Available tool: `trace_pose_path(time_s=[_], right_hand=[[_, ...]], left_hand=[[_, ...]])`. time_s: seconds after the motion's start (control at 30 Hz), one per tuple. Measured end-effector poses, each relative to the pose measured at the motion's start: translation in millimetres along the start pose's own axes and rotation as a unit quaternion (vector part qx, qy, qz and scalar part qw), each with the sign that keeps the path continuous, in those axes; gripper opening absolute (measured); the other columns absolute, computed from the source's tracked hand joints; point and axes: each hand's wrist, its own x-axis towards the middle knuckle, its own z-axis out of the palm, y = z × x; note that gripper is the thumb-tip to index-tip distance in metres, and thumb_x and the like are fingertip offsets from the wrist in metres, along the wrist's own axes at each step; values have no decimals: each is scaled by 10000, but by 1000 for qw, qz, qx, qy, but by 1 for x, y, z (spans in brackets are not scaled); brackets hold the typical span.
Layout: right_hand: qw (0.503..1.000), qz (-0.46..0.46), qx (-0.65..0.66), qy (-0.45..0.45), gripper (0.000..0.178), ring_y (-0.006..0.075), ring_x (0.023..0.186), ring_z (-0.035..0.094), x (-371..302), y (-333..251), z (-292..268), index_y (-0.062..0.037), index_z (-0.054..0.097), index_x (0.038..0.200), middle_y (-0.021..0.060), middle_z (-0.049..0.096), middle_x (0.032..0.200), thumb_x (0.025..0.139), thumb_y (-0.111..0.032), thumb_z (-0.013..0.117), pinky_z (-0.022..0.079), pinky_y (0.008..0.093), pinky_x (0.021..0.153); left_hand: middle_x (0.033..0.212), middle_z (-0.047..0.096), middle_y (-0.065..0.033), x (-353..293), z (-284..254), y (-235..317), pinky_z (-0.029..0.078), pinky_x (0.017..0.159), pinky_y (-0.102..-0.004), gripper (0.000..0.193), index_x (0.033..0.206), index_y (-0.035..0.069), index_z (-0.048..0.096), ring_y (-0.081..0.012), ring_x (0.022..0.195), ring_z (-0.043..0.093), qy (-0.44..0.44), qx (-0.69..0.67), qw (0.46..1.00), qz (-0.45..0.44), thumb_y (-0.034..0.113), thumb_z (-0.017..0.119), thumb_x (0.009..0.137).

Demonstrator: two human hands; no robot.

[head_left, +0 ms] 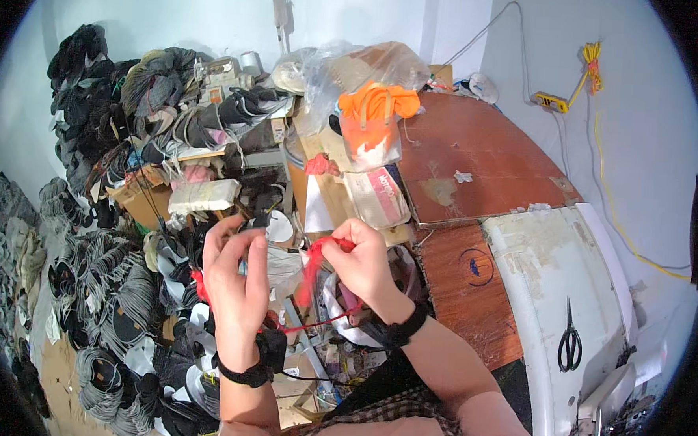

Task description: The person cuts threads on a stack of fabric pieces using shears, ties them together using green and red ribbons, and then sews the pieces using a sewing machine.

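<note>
My right hand (360,267) is closed, pinching a bunched, soft red strip (308,275) that hangs down from the fingertips and looks blurred. To its left my left hand (237,283) is raised with fingers bent and the thumb apart from them; nothing shows between them. A bit of red material (200,286) peeks out at the outer side of this hand, its run hidden behind the palm. Between the wrists sags a thin red cord (320,325). Whether it joins the strip I cannot tell. Both wrists wear black bands.
Piles of dark, grey-edged textile pieces (119,316) fill the left. A sewing machine (218,73) stands behind them. Ahead are an orange cloth (378,105) in a clear bag and a printed packet (376,197). Black scissors (570,340) lie on the worn white surface (536,267) at right.
</note>
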Motion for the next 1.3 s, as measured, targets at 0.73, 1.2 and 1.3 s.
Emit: trace_pose_path(time_s=[0.73,1.2,1.3], right_hand=[[925,64,-353,-124,207,346,909,565,-178,-12,-84,-56,608,1035,147,598,931,834,-99,590,455,408,778],[744,591,-86,299,274,137,800,615,-484,-106,-132,13,568,1137,85,655,901,929,-161,526,479,265,727],[663,530,33,527,279,169,783,625,-551,-118,-116,43,563,1097,109,647,911,948,-184,499,510,282,720]], left_hand=[[992,593,-180,-27,41,32,445,842,-390,66,837,30,616,-302,935,571,184,-89,964,170,39,590,777],[940,642,-197,-336,213,-127,488,799,-448,341,1057,60,613,-393,910,601,-707,1,703,-79,282,606,798],[953,640,-201,-413,228,-181,481,832,-429,409,1127,56,572,-379,931,600,-805,-13,582,-117,313,610,811]])
